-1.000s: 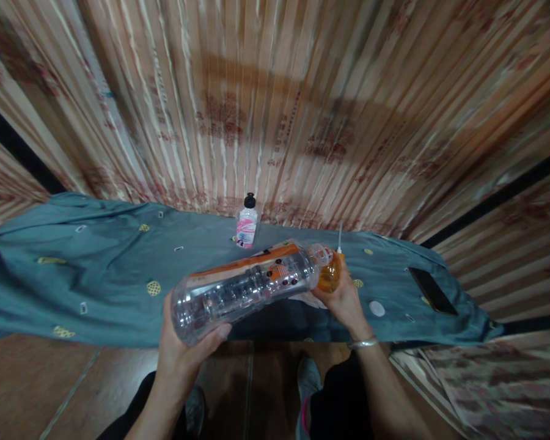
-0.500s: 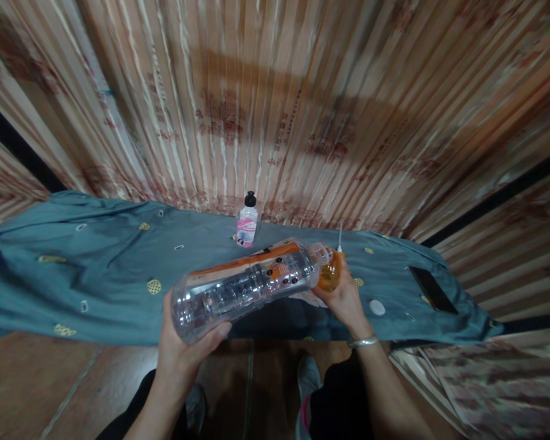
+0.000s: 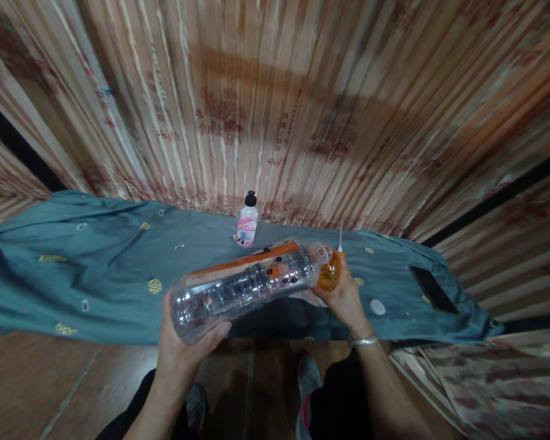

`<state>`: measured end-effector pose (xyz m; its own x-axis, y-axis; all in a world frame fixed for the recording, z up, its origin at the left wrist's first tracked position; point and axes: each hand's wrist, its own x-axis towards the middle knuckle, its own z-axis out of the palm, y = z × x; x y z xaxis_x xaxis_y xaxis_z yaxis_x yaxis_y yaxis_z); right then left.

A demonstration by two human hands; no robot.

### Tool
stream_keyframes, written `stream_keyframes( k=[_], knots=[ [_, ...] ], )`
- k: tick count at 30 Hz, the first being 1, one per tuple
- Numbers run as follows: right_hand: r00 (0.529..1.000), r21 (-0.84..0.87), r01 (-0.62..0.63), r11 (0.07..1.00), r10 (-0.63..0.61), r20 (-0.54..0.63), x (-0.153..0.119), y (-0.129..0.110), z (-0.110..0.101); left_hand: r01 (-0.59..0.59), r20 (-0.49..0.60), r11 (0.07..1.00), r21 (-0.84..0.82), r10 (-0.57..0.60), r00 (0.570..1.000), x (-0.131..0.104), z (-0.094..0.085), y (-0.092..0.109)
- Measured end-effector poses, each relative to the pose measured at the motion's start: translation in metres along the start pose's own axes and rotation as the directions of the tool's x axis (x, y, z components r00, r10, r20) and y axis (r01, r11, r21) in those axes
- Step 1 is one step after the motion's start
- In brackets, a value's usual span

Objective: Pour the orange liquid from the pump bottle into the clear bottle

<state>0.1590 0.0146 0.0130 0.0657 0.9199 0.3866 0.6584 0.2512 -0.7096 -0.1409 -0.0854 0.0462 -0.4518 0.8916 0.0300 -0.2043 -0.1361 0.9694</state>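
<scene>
- Bottle [image 3: 245, 290], clear and tilted, is held at lower centre of the frame, its base gripped by the curled left hand [image 3: 179, 348].
- Amber container [image 3: 329, 275] is grasped by the wrapped right hand [image 3: 346, 300], right of centre, by the bottle's neck.
- Phone [image 3: 433, 290] is seen at lower right.

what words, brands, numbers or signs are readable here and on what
None can be read with certainty.
Large clear bottle: print on its orange label, too small and blurred.
Black-capped bottle: lettering on its pink-and-white label, too small and blurred.
Curtain: columns of printed characters, too blurred.
Blue-green cloth: small white rectangular marks, too small to tell whether they hold text.
</scene>
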Motion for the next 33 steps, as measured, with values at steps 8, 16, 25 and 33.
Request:
stream_keyframes(
  k=[8, 16, 25, 33],
  knots=[
    [1.0, 0.015, -0.011, 1.0, 0.011, 0.009, -0.0001, -0.0015, -0.001, 0.002, -0.033, 1.0, -0.008, -0.002, 0.999, -0.0016, 0.0032, 0.003],
    [1.0, 0.017, -0.017, 1.0, 0.016, 0.018, 0.0004, -0.001, -0.0012, 0.003, -0.043, 1.0, 0.021, -0.002, 0.999, -0.0013, 0.0017, 0.0015],
    [1.0, 0.015, -0.009, 1.0, 0.008, 0.011, 0.0002, -0.0006, -0.0009, 0.018, -0.042, 1.0, 0.025, -0.017, 0.999, -0.0017, 0.0019, 0.0023],
    [1.0, 0.006, -0.005, 1.0, 0.005, 0.012, 0.0001, 0.0002, -0.001, 0.003, -0.028, 1.0, 0.024, -0.002, 1.0, 0.0, -0.0002, 0.0015]
  ],
)
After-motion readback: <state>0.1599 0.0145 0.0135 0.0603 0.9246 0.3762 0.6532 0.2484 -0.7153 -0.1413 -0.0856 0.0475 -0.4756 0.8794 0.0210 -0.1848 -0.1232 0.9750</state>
